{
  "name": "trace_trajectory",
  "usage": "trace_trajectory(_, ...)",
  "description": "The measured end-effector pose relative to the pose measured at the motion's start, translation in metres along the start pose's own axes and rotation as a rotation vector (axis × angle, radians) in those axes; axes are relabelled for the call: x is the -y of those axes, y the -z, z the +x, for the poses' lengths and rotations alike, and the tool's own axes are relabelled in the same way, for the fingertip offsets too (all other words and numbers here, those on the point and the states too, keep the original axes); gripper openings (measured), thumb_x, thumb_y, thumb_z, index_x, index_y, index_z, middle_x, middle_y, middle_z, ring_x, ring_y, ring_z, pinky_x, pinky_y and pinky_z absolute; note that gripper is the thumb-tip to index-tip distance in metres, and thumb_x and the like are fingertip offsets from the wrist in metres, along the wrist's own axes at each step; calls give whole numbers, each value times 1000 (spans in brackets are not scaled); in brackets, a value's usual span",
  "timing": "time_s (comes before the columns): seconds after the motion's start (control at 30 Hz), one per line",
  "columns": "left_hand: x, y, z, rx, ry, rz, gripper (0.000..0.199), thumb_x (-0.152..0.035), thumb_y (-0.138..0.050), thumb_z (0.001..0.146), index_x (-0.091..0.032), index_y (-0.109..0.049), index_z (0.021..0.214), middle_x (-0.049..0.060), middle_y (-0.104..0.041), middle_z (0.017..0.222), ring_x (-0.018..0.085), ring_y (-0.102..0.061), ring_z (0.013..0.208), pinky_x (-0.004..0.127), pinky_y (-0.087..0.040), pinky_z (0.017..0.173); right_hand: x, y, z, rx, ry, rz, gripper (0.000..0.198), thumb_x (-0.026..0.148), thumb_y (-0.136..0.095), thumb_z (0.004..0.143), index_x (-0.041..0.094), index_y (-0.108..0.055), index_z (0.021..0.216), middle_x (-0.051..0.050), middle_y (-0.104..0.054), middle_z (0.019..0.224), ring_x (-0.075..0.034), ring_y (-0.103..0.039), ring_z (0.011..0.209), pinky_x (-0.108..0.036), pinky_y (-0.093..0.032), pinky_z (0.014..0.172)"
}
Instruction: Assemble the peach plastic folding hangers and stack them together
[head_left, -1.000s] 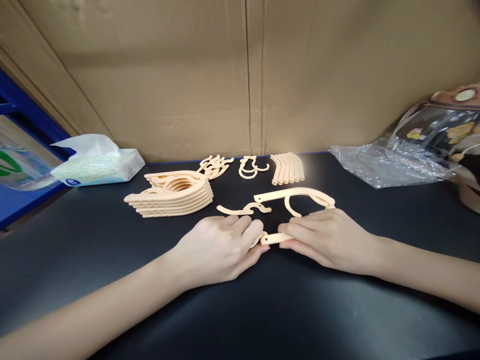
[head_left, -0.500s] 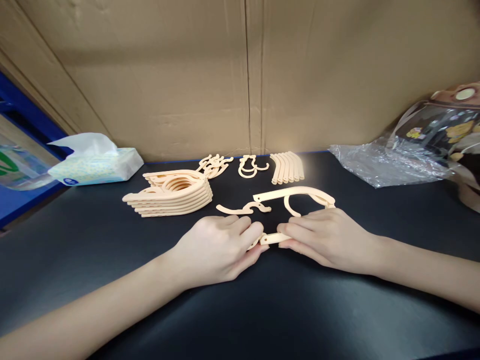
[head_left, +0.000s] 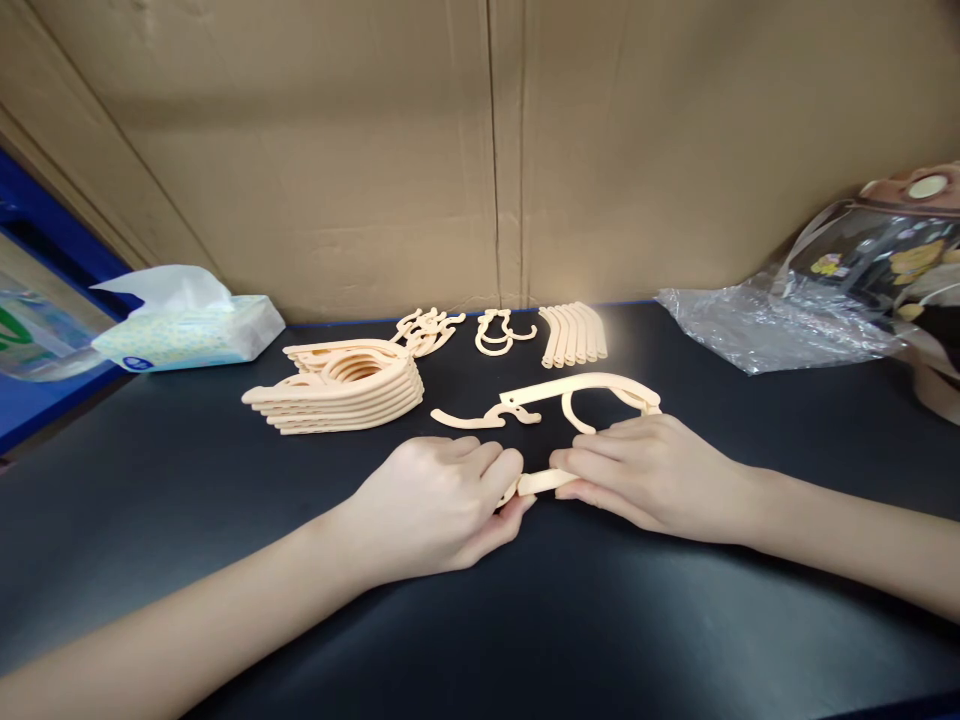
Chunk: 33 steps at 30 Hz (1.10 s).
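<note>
My right hand [head_left: 637, 472] is closed around a cream plastic folding hanger [head_left: 581, 383]. One arm of it curves out above my fingers, its hook [head_left: 576, 412] shows between, and the end of the other arm [head_left: 541, 482] points left. Closed at that end, my left hand [head_left: 450, 500] pinches a small cream plastic hanger part [head_left: 510, 490], mostly hidden by the fingers. The two pieces meet between my hands. Just beyond my left knuckles is a curved cream hanger piece [head_left: 457, 418]; whether it lies on the table or touches the fingers, I cannot tell.
A stack of cream hangers [head_left: 345, 390] sits left on the black table [head_left: 480, 640]. Behind are small hooks [head_left: 427, 330], more hooks [head_left: 495, 335] and a row of curved bars [head_left: 574, 335]. Tissues [head_left: 187, 325] stand left; a plastic bag [head_left: 772, 325] and a clear patterned bag [head_left: 892, 250] lie right.
The hanger in my right hand has shifted slightly left, and its lower arm end has turned a little against the part in my left hand. Both hands keep their hold.
</note>
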<state>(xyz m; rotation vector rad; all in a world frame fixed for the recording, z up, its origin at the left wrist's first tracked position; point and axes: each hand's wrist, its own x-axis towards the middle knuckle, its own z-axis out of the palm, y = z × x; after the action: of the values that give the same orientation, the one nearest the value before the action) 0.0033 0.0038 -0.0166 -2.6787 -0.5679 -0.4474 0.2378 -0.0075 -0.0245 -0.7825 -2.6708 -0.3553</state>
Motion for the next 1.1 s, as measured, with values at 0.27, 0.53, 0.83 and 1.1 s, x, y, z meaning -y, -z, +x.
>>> trace_trajectory(0.27,0,2,-2,76,-34,-150,19,-25,-43,95,-18,-50,79,-4,-53,64,11,-51,50,27,-32,47,0,4,2,-19,68,7,38,35,-32,101,17,-63,90,0,-59,67,-12,-52,55,-26,-36,52)
trace_trajectory(0.53,3,0,-5,61,65,-212,16,-22,-42,94,-18,-50,81,-6,-53,60,10,-51,48,25,-29,46,-11,8,-1,-187,59,5,27,36,-44,96,15,-62,94,-7,-66,85,-16,-57,75,-29,-46,66)
trace_trajectory(0.83,3,1,-5,32,48,-196,17,-21,-43,93,-18,-50,78,-5,-55,61,10,-52,50,24,-31,47,-25,9,-2,-222,-199,45,20,26,-48,94,20,-65,85,-10,-61,120,-24,-54,107,-41,-43,87)
trace_trajectory(1.1,1,5,-4,25,-78,-287,10,-22,-44,81,-19,-52,75,-2,-49,62,13,-41,52,26,-35,49,-25,4,-1,-123,-192,110,23,31,-46,96,19,-66,99,-8,-65,104,-21,-56,100,-39,-38,88)
